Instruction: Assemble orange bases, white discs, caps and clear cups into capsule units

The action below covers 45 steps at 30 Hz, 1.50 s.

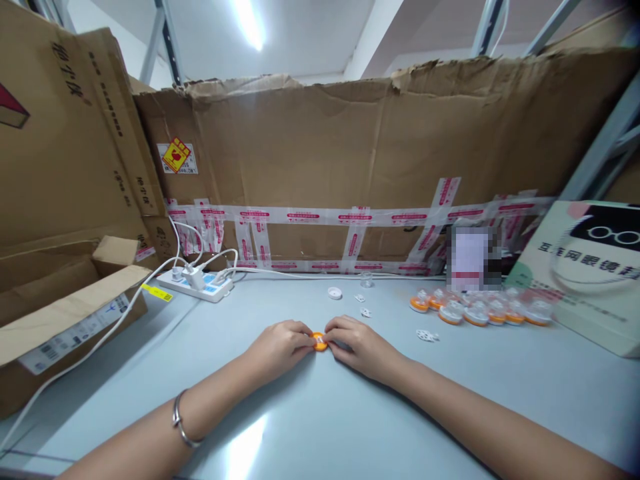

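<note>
Between my two hands, low over the table, is a small round orange piece (pixel 320 342) with a whitish patch in its middle. My left hand (pixel 285 345) pinches its left edge, and my right hand (pixel 357 345) grips the right edge; the fingertips cover both sides of it. Just beyond lie a white round cap (pixel 335 293) and two small white flat pieces, the nearer one (pixel 366 312) and the farther one (pixel 359 298). A clear dome (pixel 367 280) stands behind them. To the right rests a white perforated flat piece (pixel 427 336).
Several orange-and-white pieces with clear domes (pixel 475 313) cluster at the right, beside a light green box (pixel 585 287). A power strip (pixel 197 283) with white cables sits back left, near an open cardboard box (pixel 75 313). A taped cardboard sheet (pixel 320 160) walls off the back.
</note>
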Each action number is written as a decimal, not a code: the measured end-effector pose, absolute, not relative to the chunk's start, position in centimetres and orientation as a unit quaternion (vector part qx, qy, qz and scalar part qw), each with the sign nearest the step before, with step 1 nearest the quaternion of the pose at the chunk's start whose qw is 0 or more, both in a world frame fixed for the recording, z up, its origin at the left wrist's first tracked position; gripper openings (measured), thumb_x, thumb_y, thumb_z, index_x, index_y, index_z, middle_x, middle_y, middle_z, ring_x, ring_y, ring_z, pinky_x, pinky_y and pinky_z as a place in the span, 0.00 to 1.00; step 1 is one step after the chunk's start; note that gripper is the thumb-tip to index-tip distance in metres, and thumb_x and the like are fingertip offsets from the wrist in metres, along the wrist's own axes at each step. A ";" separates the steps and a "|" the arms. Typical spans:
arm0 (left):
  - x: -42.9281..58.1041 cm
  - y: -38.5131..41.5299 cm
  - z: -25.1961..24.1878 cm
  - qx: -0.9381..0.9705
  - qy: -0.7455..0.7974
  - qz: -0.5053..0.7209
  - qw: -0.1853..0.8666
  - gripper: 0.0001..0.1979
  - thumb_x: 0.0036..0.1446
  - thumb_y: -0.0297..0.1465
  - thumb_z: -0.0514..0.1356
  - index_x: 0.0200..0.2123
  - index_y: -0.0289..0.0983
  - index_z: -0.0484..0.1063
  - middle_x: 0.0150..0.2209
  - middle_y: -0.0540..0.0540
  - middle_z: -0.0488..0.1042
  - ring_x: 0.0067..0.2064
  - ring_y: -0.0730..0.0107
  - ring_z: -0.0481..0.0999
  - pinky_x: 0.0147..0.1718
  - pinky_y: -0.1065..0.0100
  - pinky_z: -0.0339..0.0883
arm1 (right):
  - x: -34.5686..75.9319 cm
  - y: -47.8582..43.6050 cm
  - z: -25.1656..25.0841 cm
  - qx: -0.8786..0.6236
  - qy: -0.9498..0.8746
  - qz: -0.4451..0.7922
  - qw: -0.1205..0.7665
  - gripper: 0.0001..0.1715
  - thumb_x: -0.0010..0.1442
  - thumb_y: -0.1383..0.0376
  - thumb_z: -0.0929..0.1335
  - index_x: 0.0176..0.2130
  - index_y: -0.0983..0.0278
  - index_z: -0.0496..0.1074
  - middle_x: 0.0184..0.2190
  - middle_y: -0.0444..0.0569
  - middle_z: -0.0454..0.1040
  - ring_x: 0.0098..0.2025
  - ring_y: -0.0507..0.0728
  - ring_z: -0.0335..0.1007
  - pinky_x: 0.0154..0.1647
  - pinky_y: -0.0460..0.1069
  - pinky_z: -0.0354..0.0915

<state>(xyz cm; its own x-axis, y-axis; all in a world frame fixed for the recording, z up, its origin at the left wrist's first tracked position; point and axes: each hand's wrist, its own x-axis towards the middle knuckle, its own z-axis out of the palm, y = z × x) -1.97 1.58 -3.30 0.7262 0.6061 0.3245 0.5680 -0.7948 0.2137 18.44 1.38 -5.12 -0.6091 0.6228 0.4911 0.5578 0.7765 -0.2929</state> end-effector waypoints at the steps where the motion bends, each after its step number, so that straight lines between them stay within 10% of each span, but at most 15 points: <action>1: -2.0 1.6 -3.3 0.928 0.317 0.192 0.050 0.11 0.58 0.29 0.53 0.39 0.40 0.75 0.38 0.46 0.76 0.38 0.70 0.75 0.38 0.72 0.67 | 18.4 1.3 -5.1 -0.331 -0.894 0.058 0.297 0.10 0.53 0.73 0.64 0.35 0.63 0.72 0.34 0.51 0.72 0.36 0.55 0.68 0.38 0.49 0.66; 26: -1.1 1.4 -3.0 0.826 0.384 0.322 0.259 0.06 0.50 0.28 0.60 0.34 0.34 0.72 0.33 0.47 0.76 0.34 0.71 0.75 0.34 0.72 0.67 | 16.9 0.5 -4.5 -0.402 -0.653 0.494 0.409 0.18 0.46 0.59 0.70 0.35 0.64 0.64 0.34 0.47 0.74 0.38 0.56 0.74 0.39 0.51 0.68; 45: 2.4 8.8 -1.0 0.890 0.394 0.209 0.099 0.13 0.52 0.27 0.55 0.42 0.32 0.68 0.43 0.40 0.73 0.45 0.61 0.71 0.45 0.62 0.62 | 17.8 0.7 -3.8 -0.463 -0.590 0.501 0.432 0.22 0.40 0.62 0.72 0.36 0.64 0.65 0.39 0.48 0.69 0.31 0.53 0.74 0.35 0.49 0.68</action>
